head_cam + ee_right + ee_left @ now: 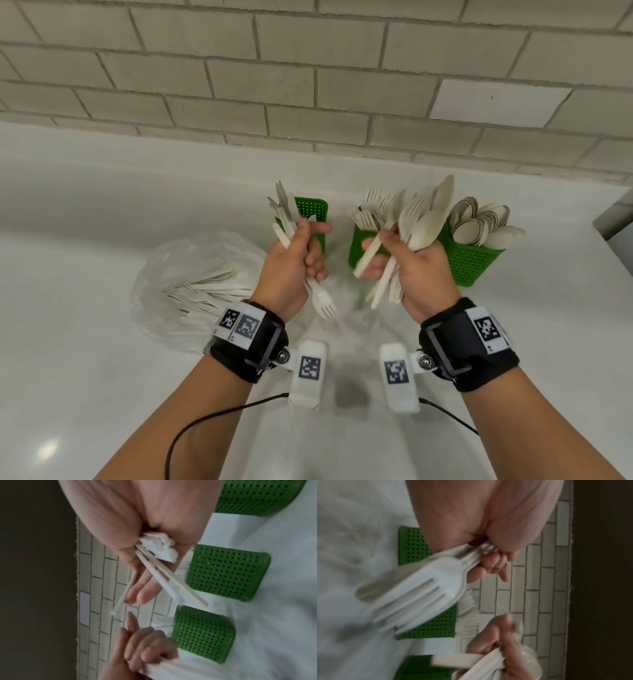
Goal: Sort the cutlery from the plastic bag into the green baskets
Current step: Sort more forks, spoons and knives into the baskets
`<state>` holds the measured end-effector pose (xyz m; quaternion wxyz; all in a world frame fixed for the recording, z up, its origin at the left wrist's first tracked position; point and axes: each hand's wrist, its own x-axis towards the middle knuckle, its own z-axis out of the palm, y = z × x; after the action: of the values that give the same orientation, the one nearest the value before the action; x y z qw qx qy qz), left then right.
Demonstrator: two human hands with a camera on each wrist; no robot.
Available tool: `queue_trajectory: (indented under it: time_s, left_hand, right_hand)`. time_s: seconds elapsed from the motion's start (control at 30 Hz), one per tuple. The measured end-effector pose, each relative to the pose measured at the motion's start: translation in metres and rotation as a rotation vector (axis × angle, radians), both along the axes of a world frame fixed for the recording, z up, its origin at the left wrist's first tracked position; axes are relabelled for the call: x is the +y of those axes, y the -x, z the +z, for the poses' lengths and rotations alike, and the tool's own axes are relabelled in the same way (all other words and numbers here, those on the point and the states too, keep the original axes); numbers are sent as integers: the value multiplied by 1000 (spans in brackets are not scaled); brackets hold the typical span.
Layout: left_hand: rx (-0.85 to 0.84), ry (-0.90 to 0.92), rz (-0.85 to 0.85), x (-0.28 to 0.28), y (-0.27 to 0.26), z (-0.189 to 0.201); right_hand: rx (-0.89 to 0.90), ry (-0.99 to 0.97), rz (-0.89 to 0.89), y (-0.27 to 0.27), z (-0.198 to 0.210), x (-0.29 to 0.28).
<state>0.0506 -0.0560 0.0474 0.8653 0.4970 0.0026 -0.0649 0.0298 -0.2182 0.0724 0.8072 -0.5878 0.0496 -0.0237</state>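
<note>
My left hand [301,253] grips a bunch of pale plastic cutlery, knife-like ends up in front of the left green basket [313,219] and a fork [322,301] pointing down; the left wrist view shows that fork [419,595] close up. My right hand [404,260] holds a thicker bundle with spoon bowls [424,222] fanned above it, in front of the middle basket [361,246], which holds forks. Its handles [163,577] stick out below the palm in the right wrist view. The right basket [472,260] is packed with spoons. Both hands hover above the counter.
A crumpled clear plastic bag [191,284] with several forks inside lies on the white counter [85,342] to the left of my left wrist. A tiled wall [308,85] rises just behind the baskets. The counter's right edge [613,219] is near the spoon basket.
</note>
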Motion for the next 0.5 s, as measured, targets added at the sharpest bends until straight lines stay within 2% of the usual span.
queue_trajectory:
  time_s: [0.13, 0.27, 0.4, 0.5]
  left_hand:
    - [66, 207, 75, 4, -7, 12]
    - [91, 300, 134, 5, -7, 16]
    - [102, 368, 117, 3, -5, 17]
    - [90, 351, 93, 4, -3, 17]
  right_hand:
    - [79, 109, 25, 8, -15, 8]
    - [139, 304, 221, 15, -24, 18]
    - [85, 295, 286, 17, -21, 24]
    - [22, 320, 293, 14, -18, 20]
